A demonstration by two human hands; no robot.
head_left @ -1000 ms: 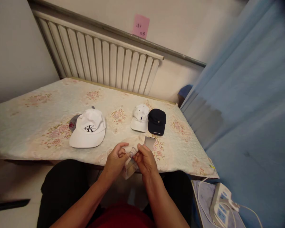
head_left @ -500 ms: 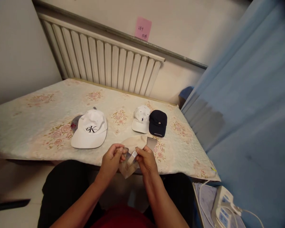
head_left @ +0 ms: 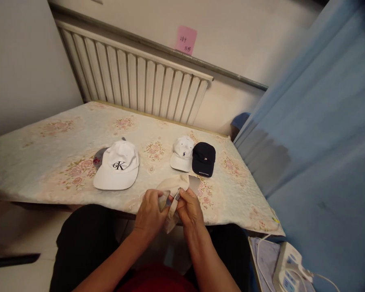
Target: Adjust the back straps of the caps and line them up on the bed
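Note:
A beige cap (head_left: 177, 182) lies at the bed's near edge with its back toward me. My right hand (head_left: 190, 207) pinches the strap (head_left: 172, 209) of this cap at a small metal buckle (head_left: 177, 195). Curled beside the strap, my left hand (head_left: 150, 213) grips the other side of the cap's back opening; its fingertips are partly hidden. Some thin, see-through material (head_left: 170, 225) hangs below the strap. A flat greyish piece (head_left: 195, 184) with a dark edge shows at the cap's right; I cannot tell whether it is the brim.
Beyond the hands sit a small white cap (head_left: 182, 154) and a navy cap (head_left: 203, 159), side by side. At left a larger white cap (head_left: 118, 166) partly covers a grey cap (head_left: 99, 157). A power strip (head_left: 288, 267) with cords stands at lower right, near a blue curtain (head_left: 316, 162).
My left hand has turned over, back now upward, and moved slightly right toward the strap. My right hand stays at the buckle. The strap now stands more upright.

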